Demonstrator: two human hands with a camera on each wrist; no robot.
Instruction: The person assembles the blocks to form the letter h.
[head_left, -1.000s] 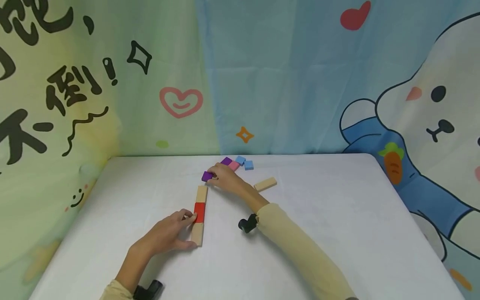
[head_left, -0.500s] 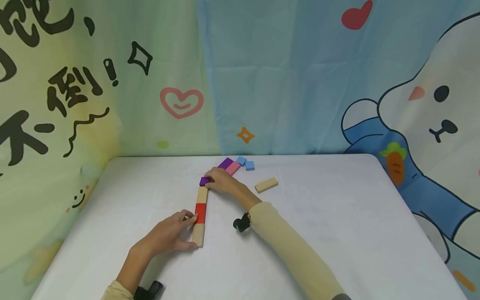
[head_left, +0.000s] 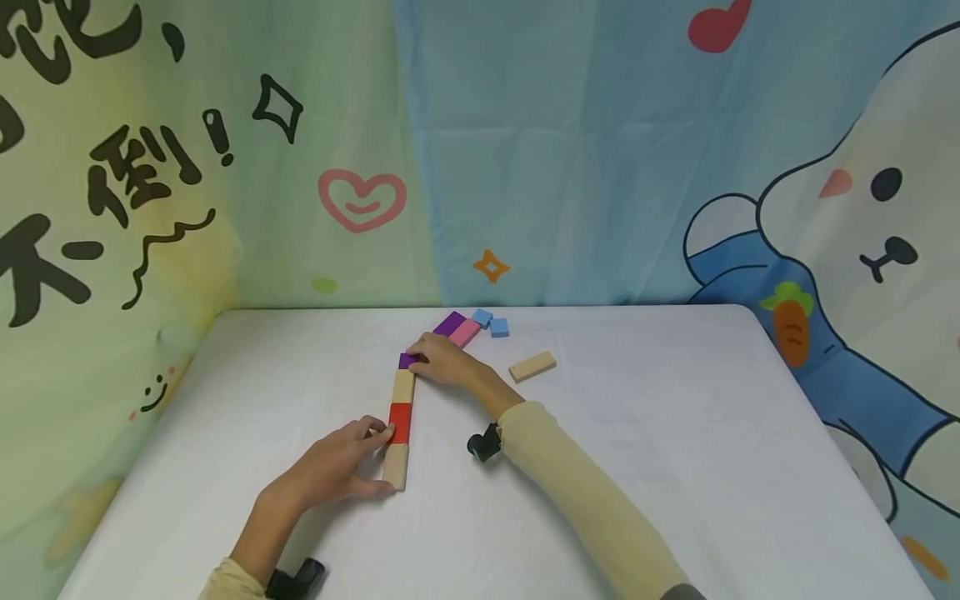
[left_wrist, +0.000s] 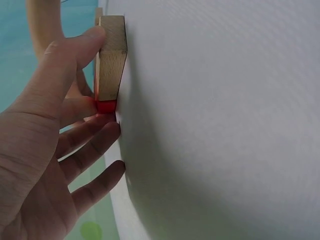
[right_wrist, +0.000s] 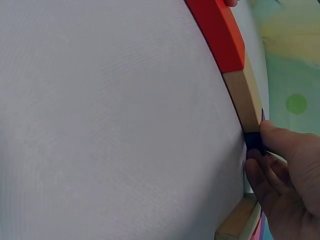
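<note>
A straight row of blocks runs away from the person: a plain wooden block (head_left: 395,468), a red block (head_left: 401,423), another plain wooden block (head_left: 403,387) and a purple block (head_left: 405,361) at the far end. My left hand (head_left: 337,463) rests along the row's left side. Its thumb touches the near wooden block (left_wrist: 112,67), and a finger touches the red block (left_wrist: 106,107); the other fingers are spread. With thumb and fingers, my right hand (head_left: 447,363) pinches the purple block (right_wrist: 254,141), which appears to meet the wooden block (right_wrist: 243,97). My fingers partly hide the purple block.
Behind my right hand lie another purple block (head_left: 450,323), a pink block (head_left: 465,333) and two blue blocks (head_left: 482,317). A loose wooden block (head_left: 532,367) lies to the right on the white table (head_left: 637,433). A printed curtain (head_left: 540,167) hangs beyond the far edge.
My right hand has brought the purple block left and nearer, to the far end of the row. Its position has barely changed over the last half second. The left hand stays in place.
</note>
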